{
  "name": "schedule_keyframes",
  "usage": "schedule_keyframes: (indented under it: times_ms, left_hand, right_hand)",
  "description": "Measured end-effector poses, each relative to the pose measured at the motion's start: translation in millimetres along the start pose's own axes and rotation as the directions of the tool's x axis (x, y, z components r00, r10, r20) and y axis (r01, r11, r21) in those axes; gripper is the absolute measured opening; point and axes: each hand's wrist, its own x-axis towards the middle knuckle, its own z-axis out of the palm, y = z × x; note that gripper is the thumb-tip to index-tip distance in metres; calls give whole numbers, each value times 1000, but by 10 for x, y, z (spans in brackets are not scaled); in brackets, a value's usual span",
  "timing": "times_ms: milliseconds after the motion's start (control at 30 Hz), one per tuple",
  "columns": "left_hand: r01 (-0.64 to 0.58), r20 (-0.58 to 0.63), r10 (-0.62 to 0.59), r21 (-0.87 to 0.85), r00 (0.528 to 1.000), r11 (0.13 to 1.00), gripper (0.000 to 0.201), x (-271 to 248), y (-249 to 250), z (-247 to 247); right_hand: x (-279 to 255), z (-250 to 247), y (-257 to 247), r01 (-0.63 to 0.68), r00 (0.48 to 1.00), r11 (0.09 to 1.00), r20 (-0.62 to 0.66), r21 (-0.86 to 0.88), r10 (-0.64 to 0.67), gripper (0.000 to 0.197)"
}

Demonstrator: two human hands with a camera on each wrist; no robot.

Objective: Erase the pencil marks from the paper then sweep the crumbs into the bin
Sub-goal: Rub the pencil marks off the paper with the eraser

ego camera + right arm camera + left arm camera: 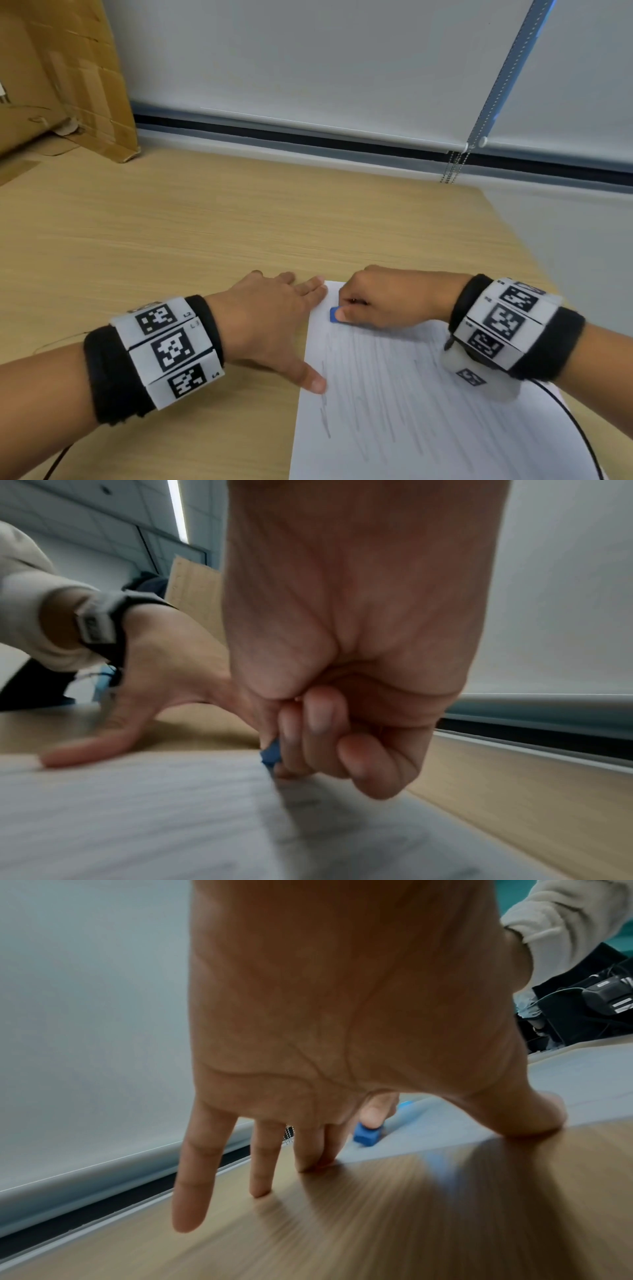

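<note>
Blue eraser [334,314] in right hand [383,298] fingertips

Blue eraser [334,315], grey-streaked white paper [428,411], light wood-grain table [171,222]

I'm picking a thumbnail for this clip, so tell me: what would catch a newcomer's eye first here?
First, the small blue eraser pinched in the right hand at the far left corner of the white paper, the only bright colour in view. Next, the grey pencil strokes covering the sheet nearer the person. Then the left hand, spread flat with fingertips and thumb on the paper's left edge, and the black-and-white coded wristbands on both wrists.
</note>
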Motion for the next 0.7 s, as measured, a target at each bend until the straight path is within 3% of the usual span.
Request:
schedule_keyframes:
  times_ms: [133,333,500,700]
  left_hand:
    - [4,7,-4,-11,1000,1000,128,-12,-4,-1]
    - [-2,16,3,-13,1000,1000,129,-12,10,-21]
    - [-2,49,3,-11,999,1000,131,-52,18,-44]
    - [-22,63,23,-19,998,1000,137,-46,-2,-25]
  right_hand:
    - [79,-31,138,-81,992,996,-89,36,84,42]
    - [-57,77,-67,6,999,999,31,39,-7,41]
    - [65,-27,107,-72,995,995,-63,68,76,43]
    - [-91,86,-177,53,994,998,99,28,-55,42]
